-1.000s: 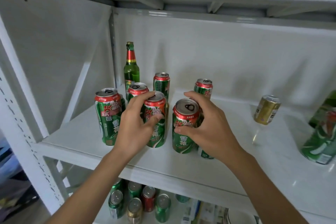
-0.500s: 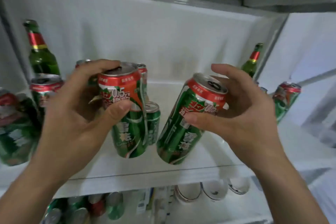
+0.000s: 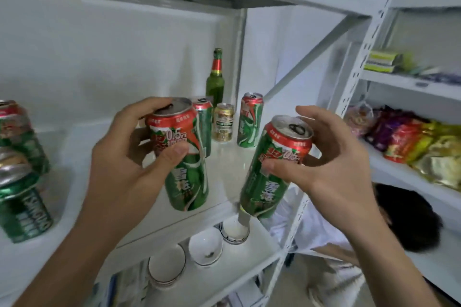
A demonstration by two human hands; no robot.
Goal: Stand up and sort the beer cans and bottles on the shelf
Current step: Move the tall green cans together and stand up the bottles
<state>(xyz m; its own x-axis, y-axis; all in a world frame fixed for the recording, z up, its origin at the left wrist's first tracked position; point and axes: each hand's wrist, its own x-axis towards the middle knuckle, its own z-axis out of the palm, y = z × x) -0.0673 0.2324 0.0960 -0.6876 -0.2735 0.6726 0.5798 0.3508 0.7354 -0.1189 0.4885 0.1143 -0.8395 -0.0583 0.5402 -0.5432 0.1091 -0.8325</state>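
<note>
Beer cans, one gripped in the left hand (image 3: 129, 157) and one in the right hand (image 3: 331, 167), hang over the shelf (image 3: 224, 157), apparently bound for the far-right group.

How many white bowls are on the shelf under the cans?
3 show: one bowl on the left, looking stacked on others, one bowl in the middle, and one bowl on the right below the tilted can. More may be hidden.

We see two green cans (image 3: 187, 157) (image 3: 274, 167) with red tops (white swirls across them), a gold can (image 3: 223, 122), a green bottle (image 3: 215, 80) with a red neck, white shelf (image 3: 224, 157).
</note>
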